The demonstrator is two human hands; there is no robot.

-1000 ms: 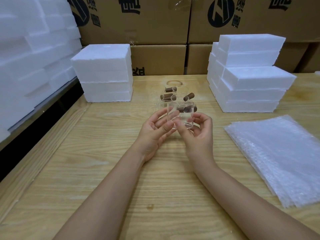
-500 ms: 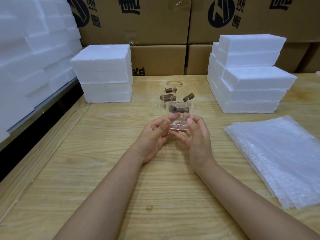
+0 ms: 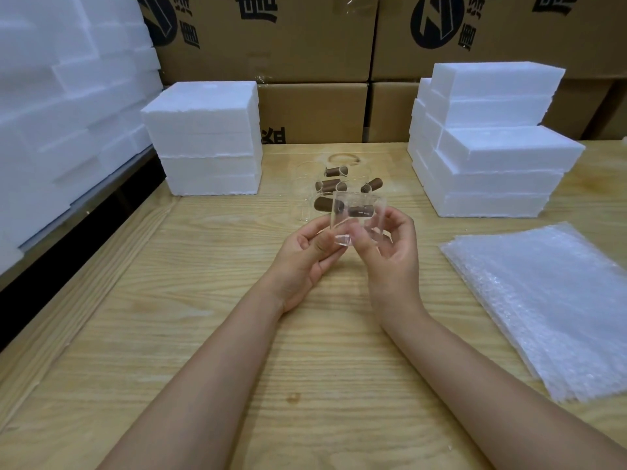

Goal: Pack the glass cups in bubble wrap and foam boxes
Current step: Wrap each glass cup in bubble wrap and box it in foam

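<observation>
left hand (image 3: 302, 262), right hand (image 3: 392, 262) hold one glass cup (image 3: 358, 222)

I turned the glass cup (image 3: 358, 217) between my hands. A second ago its base sat low on the side of my right hand (image 3: 393, 256). Half a second ago I had drawn it down a little and both hands had closed in tight around its bottom. After that I lifted it slightly, and the base swung over toward my left hand (image 3: 305, 262), so the cup leaned with its rim up and away from me. My right fingers (image 3: 402, 222) loosened from their tight bunch and spread along the cup's far right side. My left thumb (image 3: 322, 244) moved to just beside the base.
</observation>
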